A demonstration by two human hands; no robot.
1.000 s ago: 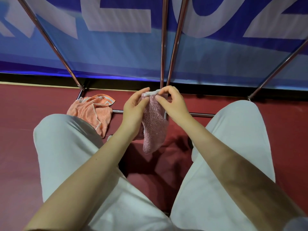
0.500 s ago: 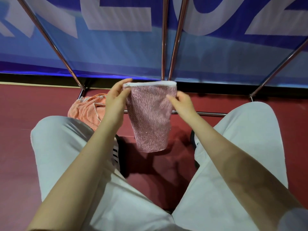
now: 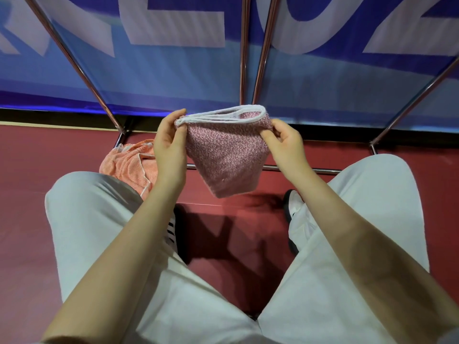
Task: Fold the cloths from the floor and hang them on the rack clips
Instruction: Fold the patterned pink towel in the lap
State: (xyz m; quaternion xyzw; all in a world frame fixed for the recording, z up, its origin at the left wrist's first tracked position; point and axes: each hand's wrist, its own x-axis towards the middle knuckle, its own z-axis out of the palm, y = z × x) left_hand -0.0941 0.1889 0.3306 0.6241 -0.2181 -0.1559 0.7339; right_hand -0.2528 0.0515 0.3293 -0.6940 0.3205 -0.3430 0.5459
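Observation:
A pink speckled cloth (image 3: 226, 157) with white edging hangs folded in the air in front of me. My left hand (image 3: 170, 147) pinches its upper left corner and my right hand (image 3: 285, 145) pinches its upper right corner, with the white hem stretched between them. An orange cloth (image 3: 129, 165) lies crumpled on the red floor to the left, partly hidden behind my left knee and wrist. The metal rack's legs (image 3: 244, 50) rise behind the pink cloth. No rack clips are in view.
The rack's low crossbar (image 3: 298, 168) runs along the floor behind the cloth, and slanted legs (image 3: 82, 70) spread left and right. A blue banner (image 3: 173, 78) stands behind the rack. My knees in pale trousers and my shoes frame the red floor (image 3: 236, 232).
My hands moved apart and pulled the bunched pink cloth out wide. It now hangs folded with doubled white hems on top, held a little higher and nearer.

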